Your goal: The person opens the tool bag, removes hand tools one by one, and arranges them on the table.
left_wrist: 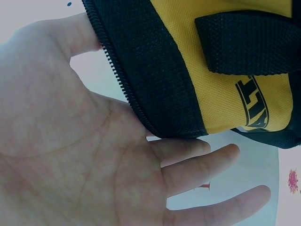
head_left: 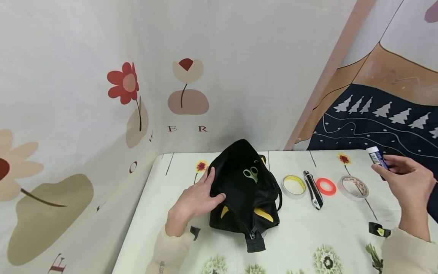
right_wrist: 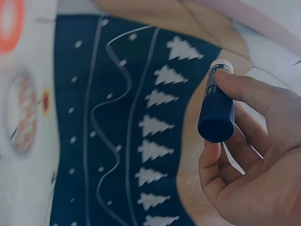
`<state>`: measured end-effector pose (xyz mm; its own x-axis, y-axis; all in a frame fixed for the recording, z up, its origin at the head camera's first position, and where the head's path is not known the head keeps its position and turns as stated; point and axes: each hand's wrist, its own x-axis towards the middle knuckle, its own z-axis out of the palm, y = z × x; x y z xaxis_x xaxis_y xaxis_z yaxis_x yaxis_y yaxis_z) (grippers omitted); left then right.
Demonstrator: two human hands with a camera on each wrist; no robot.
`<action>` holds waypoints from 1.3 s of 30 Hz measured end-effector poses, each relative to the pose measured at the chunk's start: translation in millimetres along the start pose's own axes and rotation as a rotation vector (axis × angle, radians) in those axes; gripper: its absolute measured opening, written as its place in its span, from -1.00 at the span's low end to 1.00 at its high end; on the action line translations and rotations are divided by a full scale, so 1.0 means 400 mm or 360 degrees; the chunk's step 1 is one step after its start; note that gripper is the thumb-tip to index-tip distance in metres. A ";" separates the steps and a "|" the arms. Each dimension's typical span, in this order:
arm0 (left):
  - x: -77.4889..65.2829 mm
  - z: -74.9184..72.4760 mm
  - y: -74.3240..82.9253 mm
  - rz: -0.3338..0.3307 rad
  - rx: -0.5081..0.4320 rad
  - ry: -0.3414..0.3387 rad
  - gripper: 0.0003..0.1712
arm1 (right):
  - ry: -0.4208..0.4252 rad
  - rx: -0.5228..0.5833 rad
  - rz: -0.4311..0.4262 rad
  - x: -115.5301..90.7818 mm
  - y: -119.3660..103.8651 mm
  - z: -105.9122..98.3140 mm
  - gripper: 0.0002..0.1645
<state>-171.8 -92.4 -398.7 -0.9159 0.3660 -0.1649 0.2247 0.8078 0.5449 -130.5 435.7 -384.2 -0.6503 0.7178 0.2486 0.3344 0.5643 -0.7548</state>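
Observation:
A black and yellow zippered tool bag [head_left: 236, 198] stands on the table with its mouth spread wide. My left hand [head_left: 196, 201] holds its left rim, the thumb inside the mouth and the fingers along the outside. The zipper edge lies between thumb and fingers in the left wrist view, beside the bag's yellow side [left_wrist: 225, 103]. Inside the bag, green-handled scissors [head_left: 251, 174] show, their blades hidden. Off to the right, above the table, my right hand [head_left: 408, 177] pinches a blue glue stick [right_wrist: 217, 106] with a white end between thumb and fingers.
Right of the bag lie a yellow-cored tape roll [head_left: 294, 186], a utility knife [head_left: 313, 190], an orange-red tape roll [head_left: 326, 186] and a clear tape roll [head_left: 354, 187]. A small black piece [head_left: 379, 230] lies near the right forearm. Printed cloth walls [head_left: 239, 95] stand behind the table.

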 end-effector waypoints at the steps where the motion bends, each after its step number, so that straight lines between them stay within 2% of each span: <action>1: 0.000 0.000 0.000 -0.0003 0.0004 -0.0003 0.12 | -0.0008 -0.0030 -0.0017 0.004 0.012 0.001 -0.44; 6: 0.000 -0.001 0.000 -0.0012 0.0021 -0.0006 0.11 | -0.0079 -0.0149 -0.0101 0.033 0.075 0.013 -0.45; 15: 0.002 0.000 0.001 0.0000 0.0006 -0.0009 0.11 | -0.0170 -0.0329 -0.0014 0.073 0.179 0.026 -0.44; 25: 0.002 -0.001 0.000 -0.0003 0.0005 -0.0013 0.11 | -0.0285 -0.0383 0.0025 0.097 0.277 0.045 -0.40; 29: 0.001 0.000 -0.003 -0.0005 0.0000 -0.0006 0.11 | -0.0319 -0.0387 0.0037 0.114 0.301 0.060 -0.40; 39: 0.003 0.000 -0.004 0.0007 -0.0001 -0.0011 0.11 | -0.0445 -0.0459 -0.0034 0.138 0.332 0.081 -0.41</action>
<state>-173.1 -93.2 -399.7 -0.9127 0.3727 -0.1678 0.2286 0.8058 0.5463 -144.2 536.8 -490.3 -0.8064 0.5886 0.0578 0.4705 0.6977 -0.5403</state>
